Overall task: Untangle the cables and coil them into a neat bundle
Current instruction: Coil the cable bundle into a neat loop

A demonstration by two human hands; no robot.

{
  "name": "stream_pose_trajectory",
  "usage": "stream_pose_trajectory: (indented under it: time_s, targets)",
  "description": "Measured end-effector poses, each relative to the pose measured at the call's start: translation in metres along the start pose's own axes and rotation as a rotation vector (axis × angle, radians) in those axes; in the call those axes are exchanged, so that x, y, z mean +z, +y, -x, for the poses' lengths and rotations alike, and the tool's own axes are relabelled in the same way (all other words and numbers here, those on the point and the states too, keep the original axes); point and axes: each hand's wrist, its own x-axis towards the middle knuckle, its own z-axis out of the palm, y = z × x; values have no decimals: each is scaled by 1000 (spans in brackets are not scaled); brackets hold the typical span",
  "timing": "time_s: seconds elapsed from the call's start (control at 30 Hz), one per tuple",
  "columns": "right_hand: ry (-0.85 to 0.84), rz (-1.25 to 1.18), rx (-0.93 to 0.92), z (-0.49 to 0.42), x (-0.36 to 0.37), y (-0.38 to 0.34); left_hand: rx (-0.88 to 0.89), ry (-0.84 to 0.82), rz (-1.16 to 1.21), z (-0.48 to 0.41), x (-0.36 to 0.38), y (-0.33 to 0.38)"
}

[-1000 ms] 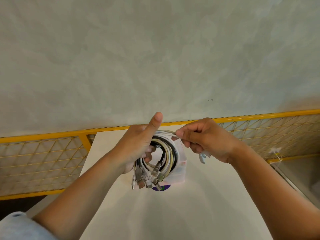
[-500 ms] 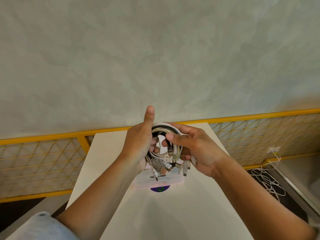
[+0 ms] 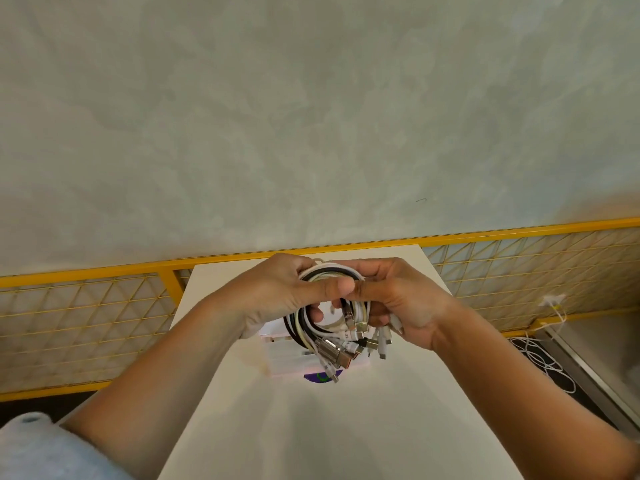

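A round coil of white, black and cream cables hangs in the air above the white table. My left hand grips its top and left side, thumb pressed across the upper strands. From the right, my right hand closes on the same coil, its fingertips meeting my left thumb. Several metal and white plug ends stick out at the coil's lower right. Both hands hide the upper part of the coil.
A translucent pinkish box lies on the table under the coil, a purple disc at its near edge. A yellow mesh railing runs behind the table before a grey wall. Loose white cable lies on the floor at right.
My left thumb, upright before, has folded down across the coil. My right hand has shifted from pinching a strand to closing on the coil's right side. The plug ends now point lower right.
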Motion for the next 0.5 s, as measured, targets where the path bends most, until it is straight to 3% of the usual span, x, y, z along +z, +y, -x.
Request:
stream_pose_trajectory:
  time_s: [0.27,0.5]
  targets:
    - [-13,-22,-1,0,2,-4,19,313,116,-5,25,0]
    - [-67,-68,102,3,-24,-4,-89,368,150,-2,21,-4]
